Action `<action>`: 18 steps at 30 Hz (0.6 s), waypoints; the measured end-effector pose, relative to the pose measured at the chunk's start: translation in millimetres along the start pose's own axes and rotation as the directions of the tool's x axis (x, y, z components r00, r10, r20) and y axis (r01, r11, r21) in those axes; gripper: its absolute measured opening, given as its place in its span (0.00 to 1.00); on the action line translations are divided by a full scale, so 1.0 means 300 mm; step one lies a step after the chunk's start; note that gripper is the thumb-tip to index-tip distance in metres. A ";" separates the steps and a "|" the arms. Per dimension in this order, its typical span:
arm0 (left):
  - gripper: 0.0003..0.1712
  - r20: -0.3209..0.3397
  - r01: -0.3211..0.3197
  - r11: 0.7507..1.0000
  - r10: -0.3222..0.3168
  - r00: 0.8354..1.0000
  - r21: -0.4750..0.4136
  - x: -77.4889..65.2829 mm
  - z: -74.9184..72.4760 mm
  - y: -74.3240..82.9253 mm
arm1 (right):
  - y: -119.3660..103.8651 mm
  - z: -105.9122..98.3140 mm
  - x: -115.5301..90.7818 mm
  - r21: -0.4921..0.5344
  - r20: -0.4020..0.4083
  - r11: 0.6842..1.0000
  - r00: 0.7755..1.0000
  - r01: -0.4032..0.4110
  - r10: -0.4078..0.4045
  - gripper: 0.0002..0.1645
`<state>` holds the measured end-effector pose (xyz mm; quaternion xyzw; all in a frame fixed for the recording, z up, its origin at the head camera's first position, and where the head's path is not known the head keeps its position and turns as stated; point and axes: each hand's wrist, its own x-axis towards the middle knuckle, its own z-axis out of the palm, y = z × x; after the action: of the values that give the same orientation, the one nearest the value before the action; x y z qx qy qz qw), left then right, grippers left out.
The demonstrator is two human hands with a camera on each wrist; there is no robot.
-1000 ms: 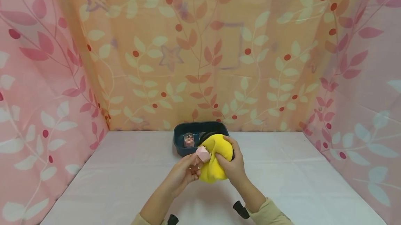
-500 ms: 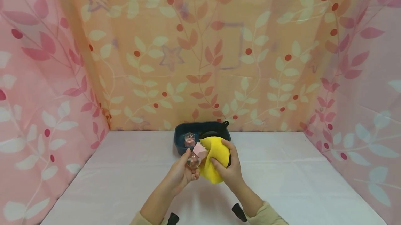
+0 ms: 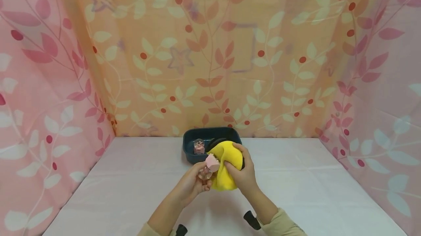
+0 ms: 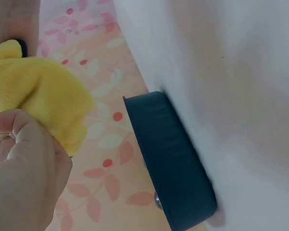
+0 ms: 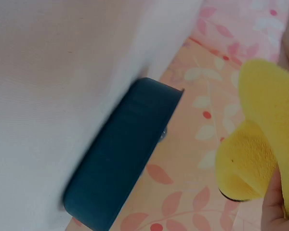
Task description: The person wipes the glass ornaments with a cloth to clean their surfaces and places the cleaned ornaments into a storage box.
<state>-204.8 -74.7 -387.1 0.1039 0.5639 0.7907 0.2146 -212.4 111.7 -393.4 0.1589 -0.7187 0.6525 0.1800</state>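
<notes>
My left hand (image 3: 190,185) grips a small snow globe (image 3: 212,163) by its clear ball, with the pink base tilted up toward the right. In my right hand (image 3: 246,174) is a bunched yellow cloth (image 3: 228,181) with dark edging, its folds right against the pink base. Both hands are raised in front of the dark teal bin (image 3: 189,157). The left wrist view shows my curled left fingers (image 4: 19,125) beside the cloth (image 4: 48,91), with the globe mostly hidden. My right fingers (image 5: 274,202) clutch the cloth's lower part in the right wrist view.
A second snow globe (image 3: 198,147) with a pink base stands inside the bin, at its left. The bin sits at the back of the white-covered table (image 3: 296,185). Leaf-patterned curtains (image 3: 210,82) enclose the back and both sides.
The snow globe turned in my left hand, showing its ball half a second ago, and its base has since dipped lower right. The cloth shifted against it; its black loop has dropped from sight.
</notes>
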 end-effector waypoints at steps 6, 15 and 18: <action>0.21 0.072 -0.012 0.999 0.008 0.997 0.046 -0.003 -0.016 0.012 | -0.026 -0.044 0.036 0.195 0.086 0.965 0.983 -0.177 0.163 0.39; 0.26 0.151 0.025 0.998 -0.035 0.988 0.065 -0.006 -0.026 0.016 | -0.022 -0.035 0.035 0.215 0.310 0.942 0.933 -0.256 0.182 0.37; 0.25 0.161 0.043 0.998 -0.048 0.986 0.035 -0.005 -0.028 0.010 | -0.016 -0.033 0.037 0.218 0.277 0.929 0.932 -0.299 0.235 0.36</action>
<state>-207.5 -83.2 -387.1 0.1581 0.5592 0.7656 0.2758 -219.4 121.0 -383.1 0.1603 -0.6600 0.7336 -0.0236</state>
